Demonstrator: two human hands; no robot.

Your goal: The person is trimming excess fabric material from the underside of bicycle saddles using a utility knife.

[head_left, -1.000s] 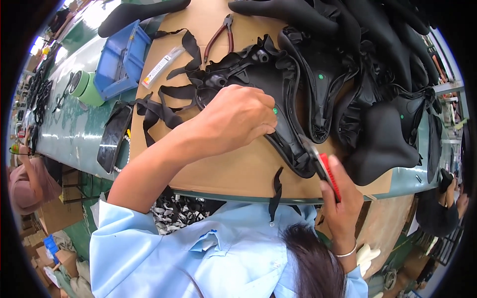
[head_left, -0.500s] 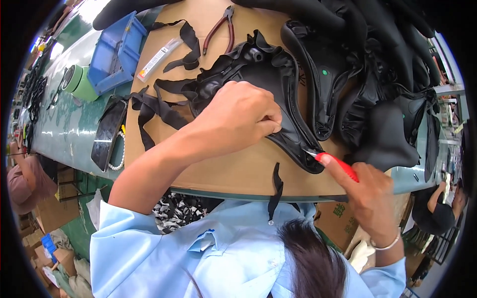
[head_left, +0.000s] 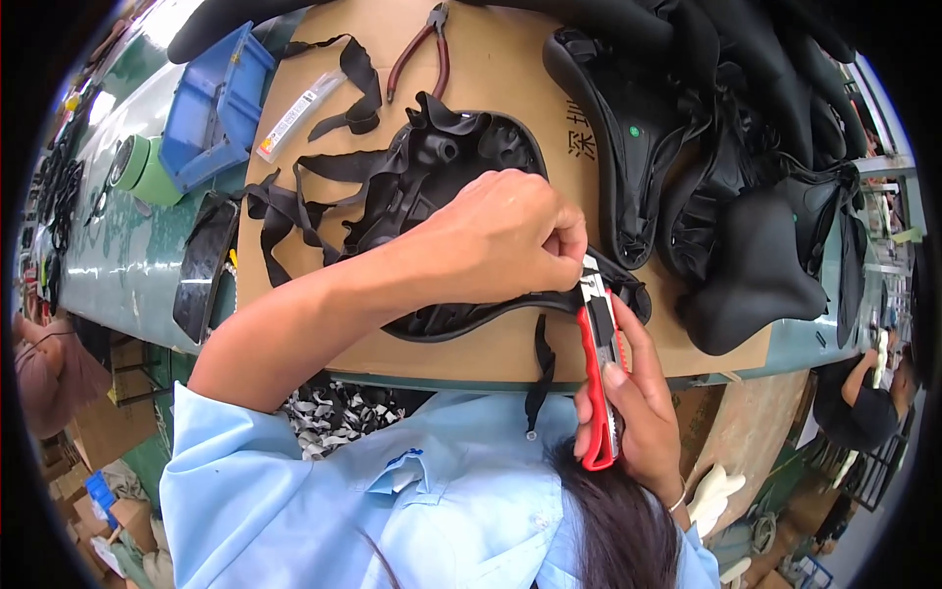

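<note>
The right hand (head_left: 643, 412) is closed around a red cutter (head_left: 593, 363), with the thumb pressed on its side. The cutter is long and thin, and it points away from the person, with its tip at the far end. That tip is just beside the fingers of the left hand (head_left: 525, 231); whether they touch is too hard to tell. The left hand is curled up tight, thumb and fingers together, but what it pinches, if anything, is hidden from here. A black bike seat (head_left: 422, 196) lies upside down on the cardboard (head_left: 471, 358), partly under the left hand and arm. Its long way runs from the wide end at the far left to the thin end at the near right. The thin end lies just behind the top of the cutter, so the right hand is nearer to it, and the left hand is nearer to the wide end. Black strips (head_left: 343, 167) trail off to the left of the seat, and one short strip (head_left: 542, 368) hangs by the near edge. Another black seat (head_left: 628, 187) lies to the right, with its thin end toward the person. Pliers (head_left: 443, 64) with red handles lie on the far side, and a blue bin (head_left: 221, 157) stands at the far left.
</note>
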